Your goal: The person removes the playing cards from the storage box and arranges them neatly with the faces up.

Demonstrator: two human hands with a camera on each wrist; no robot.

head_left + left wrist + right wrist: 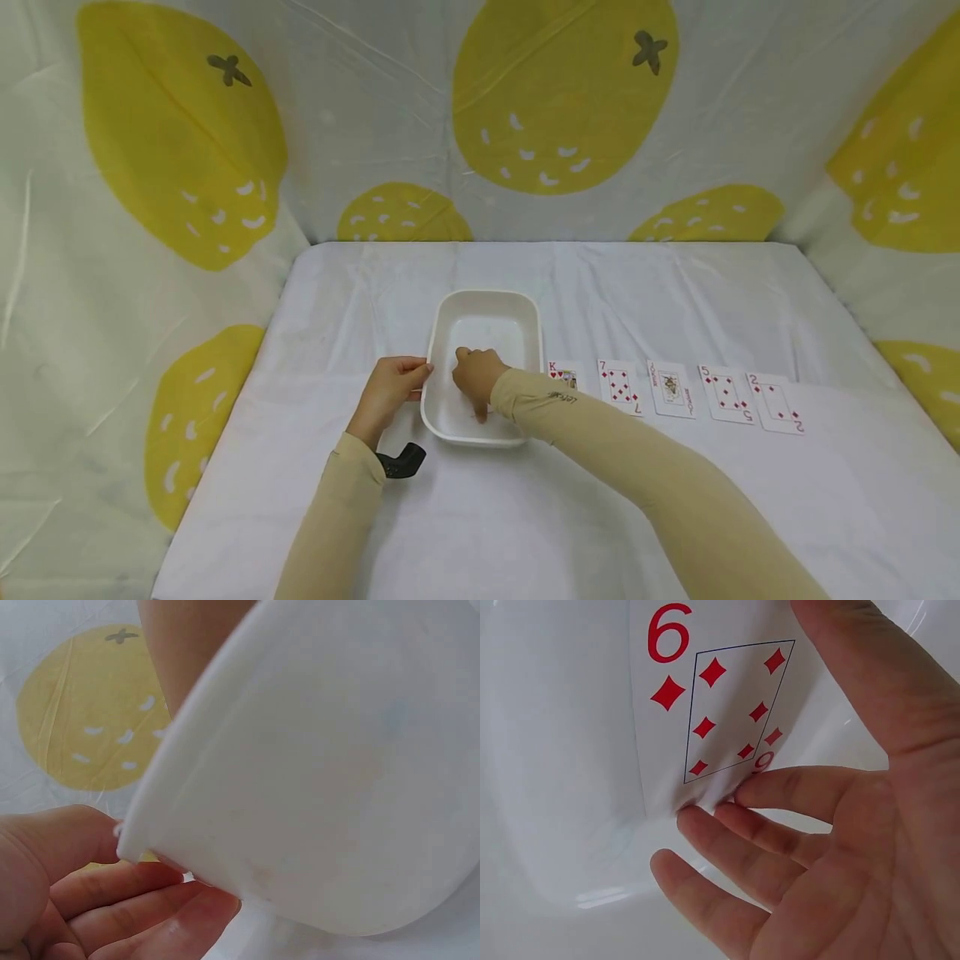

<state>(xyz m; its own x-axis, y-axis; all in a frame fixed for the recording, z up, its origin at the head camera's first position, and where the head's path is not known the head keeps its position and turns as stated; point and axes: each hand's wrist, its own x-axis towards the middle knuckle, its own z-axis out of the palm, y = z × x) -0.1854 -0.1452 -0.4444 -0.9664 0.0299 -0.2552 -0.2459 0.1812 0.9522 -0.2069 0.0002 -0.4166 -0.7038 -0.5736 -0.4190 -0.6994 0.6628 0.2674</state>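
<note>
A white plastic basin [491, 329] stands on the cloth-covered table. At its left rim, my left hand [388, 390] pinches the edge; the left wrist view shows the thumb over the lip and the fingers [161, 922] under it. My right hand [480, 377] reaches down inside the basin. In the right wrist view, a six of diamonds playing card [731, 694] is held between the thumb, at its upper right edge, and the fingertips at its lower edge. From the head view that card is almost wholly hidden under the hand.
Right of the basin lies a row of face-up cards: a king of hearts [566, 377] partly behind the right sleeve, a seven of diamonds [620, 387], a joker [671, 389], a five of diamonds [725, 394] and a two of diamonds [776, 403]. Lemon-print curtains [375, 108] surround the table.
</note>
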